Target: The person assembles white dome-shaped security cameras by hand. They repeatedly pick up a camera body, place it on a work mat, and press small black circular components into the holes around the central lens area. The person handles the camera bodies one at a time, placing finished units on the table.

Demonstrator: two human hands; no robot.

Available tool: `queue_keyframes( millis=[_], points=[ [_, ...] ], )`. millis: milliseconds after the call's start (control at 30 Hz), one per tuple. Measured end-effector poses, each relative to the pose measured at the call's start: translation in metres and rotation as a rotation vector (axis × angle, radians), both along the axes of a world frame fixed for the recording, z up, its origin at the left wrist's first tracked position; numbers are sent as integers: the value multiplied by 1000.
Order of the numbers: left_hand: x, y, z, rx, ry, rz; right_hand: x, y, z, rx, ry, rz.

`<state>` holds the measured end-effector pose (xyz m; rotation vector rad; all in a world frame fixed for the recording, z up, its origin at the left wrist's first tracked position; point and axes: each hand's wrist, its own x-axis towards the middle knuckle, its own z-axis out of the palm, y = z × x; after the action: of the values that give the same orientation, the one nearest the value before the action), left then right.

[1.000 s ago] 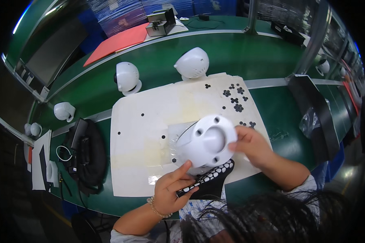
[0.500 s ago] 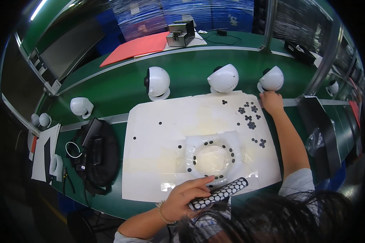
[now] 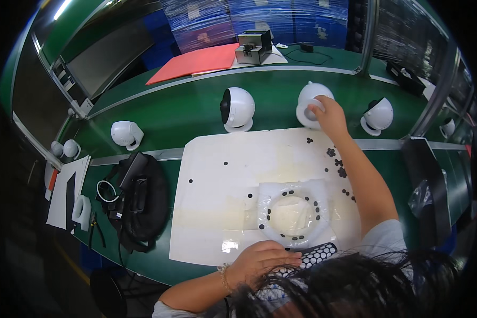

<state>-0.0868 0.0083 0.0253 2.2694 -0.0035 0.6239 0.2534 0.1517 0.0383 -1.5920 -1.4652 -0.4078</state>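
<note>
White domed device [image 3: 315, 91], tilted, round base [image 3: 303, 113] in right grip [image 3: 331, 116].

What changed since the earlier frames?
One white device moved from over the foam pad to the back right and was released. The right hand then gripped the neighbouring device to its left, now tilted. The left hand stayed on the patterned strip.

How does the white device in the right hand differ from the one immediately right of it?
The held device is tipped, its base facing the viewer; the neighbour stands on its base. The neighbour shows a black face; the held device shows none. Both are white and rounded.
</note>
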Motion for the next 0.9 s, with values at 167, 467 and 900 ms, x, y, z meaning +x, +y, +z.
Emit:
queue_keyframes(
  millis=[167,467,900],
  points=[
    [-10,-2,4,-146,-127,34,-64,-101,58,-249,1122,471],
    [-8,-13,17,-425,-109,287,-112,-204,43,-598,1186,561],
    [-2,-17,9,-523,-195,388,-106,-232,32,-303,211,854]
  ],
)
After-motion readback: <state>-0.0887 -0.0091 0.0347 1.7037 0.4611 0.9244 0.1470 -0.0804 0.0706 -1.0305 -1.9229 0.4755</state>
